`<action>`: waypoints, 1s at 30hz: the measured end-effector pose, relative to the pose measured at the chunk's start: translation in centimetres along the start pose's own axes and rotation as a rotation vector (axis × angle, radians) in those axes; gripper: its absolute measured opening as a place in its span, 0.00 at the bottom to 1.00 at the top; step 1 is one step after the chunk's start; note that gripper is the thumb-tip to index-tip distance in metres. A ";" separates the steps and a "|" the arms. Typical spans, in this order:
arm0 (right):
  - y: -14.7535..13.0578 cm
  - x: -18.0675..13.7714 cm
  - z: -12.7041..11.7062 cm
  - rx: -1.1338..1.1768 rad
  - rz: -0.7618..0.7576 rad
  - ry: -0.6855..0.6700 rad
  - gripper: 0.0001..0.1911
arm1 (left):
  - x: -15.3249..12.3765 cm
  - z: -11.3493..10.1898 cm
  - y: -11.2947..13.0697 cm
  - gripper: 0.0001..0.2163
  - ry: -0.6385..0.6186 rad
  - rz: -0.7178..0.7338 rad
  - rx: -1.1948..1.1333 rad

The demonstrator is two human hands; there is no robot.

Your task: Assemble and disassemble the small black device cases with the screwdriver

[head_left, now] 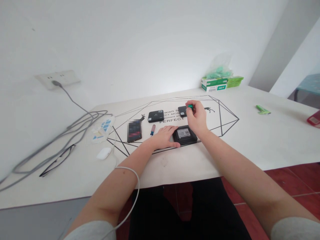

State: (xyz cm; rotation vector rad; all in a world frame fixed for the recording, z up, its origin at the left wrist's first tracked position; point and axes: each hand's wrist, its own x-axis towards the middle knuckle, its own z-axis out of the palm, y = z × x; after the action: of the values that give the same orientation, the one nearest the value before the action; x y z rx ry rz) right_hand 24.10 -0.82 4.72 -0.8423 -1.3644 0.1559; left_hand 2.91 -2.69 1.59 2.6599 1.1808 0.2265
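Note:
My left hand (165, 137) holds the left side of an opened black plastic case (192, 137), its thumb at the near edge and its fingers at the far edge. The case lies flat, with a white label (183, 133) inside it. Just above its right part is my right hand (197, 117), fingers closed round a small green-ended object (190, 107); the rest of that object is hidden. Behind that hand lies a black square box (182, 111), partly covered. A second black box (156, 116) and a screwdriver (152, 130) lie to the left.
A phone (134, 130), a white earbud case (104, 153), glasses (58, 160) and grey cables (67, 133) are on the left. Green and white boxes (214, 84) stand against the wall. A green packet (263, 109) lies on the right. A white cable (137, 186) crosses my left arm.

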 end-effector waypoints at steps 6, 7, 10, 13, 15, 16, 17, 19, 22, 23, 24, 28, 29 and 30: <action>0.1 0.2 -0.1 -0.063 -0.085 0.057 0.14 | 0.0 0.0 0.0 0.48 0.001 -0.002 -0.008; 0.1 0.3 -0.1 -0.063 -0.091 0.061 0.15 | 0.0 0.0 0.0 0.48 -0.005 -0.007 -0.008; 0.1 0.3 -0.3 -0.038 -0.107 0.034 0.16 | -0.1 -0.2 0.2 0.48 -0.023 -0.023 -0.005; -0.1 0.2 -0.5 -0.019 -0.030 0.006 0.14 | -0.1 -0.2 0.2 0.48 -0.025 -0.024 -0.008; -0.4 0.2 -0.5 -0.010 0.048 0.000 0.12 | 0.0 -0.2 0.1 0.48 -0.023 -0.019 -0.011; -0.5 0.2 -0.5 -0.008 0.078 -0.001 0.09 | 0.0 -0.2 0.1 0.48 -0.021 -0.015 -0.012; -0.7 0.2 -0.5 -0.008 0.099 -0.002 0.07 | 0.0 -0.1 0.1 0.48 -0.020 -0.012 -0.013; -0.8 0.2 -0.4 -0.010 0.122 -0.010 0.09 | 0.0 -0.2 0.1 0.48 -0.021 -0.011 -0.014; -0.8 0.0 -0.2 -0.004 0.128 -0.038 0.14 | 0.0 -0.3 0.3 0.48 -0.031 -0.022 -0.013; -0.8 0.0 -0.2 0.002 0.131 -0.043 0.14 | 0.0 -0.4 0.3 0.49 -0.034 -0.026 -0.012; -0.7 -0.1 -0.1 0.006 0.136 -0.045 0.14 | 0.0 -0.4 0.4 0.49 -0.036 -0.030 -0.011; -0.2 -0.2 -0.1 0.003 0.145 -0.033 0.14 | 0.0 -0.5 0.5 0.50 -0.049 -0.035 -0.004; -0.1 -0.1 -0.1 -0.004 0.120 -0.023 0.14 | 0.0 -0.5 0.5 0.50 -0.051 -0.034 -0.001; 0.0 0.0 -0.1 -0.015 0.081 -0.010 0.13 | 0.0 -0.5 0.5 0.49 -0.051 -0.034 0.002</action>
State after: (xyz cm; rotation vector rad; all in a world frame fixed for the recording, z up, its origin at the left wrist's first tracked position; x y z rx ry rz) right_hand 24.18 -0.84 4.73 -0.9107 -1.3425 0.2132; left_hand 3.15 -2.97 2.18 2.6282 1.2104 0.1513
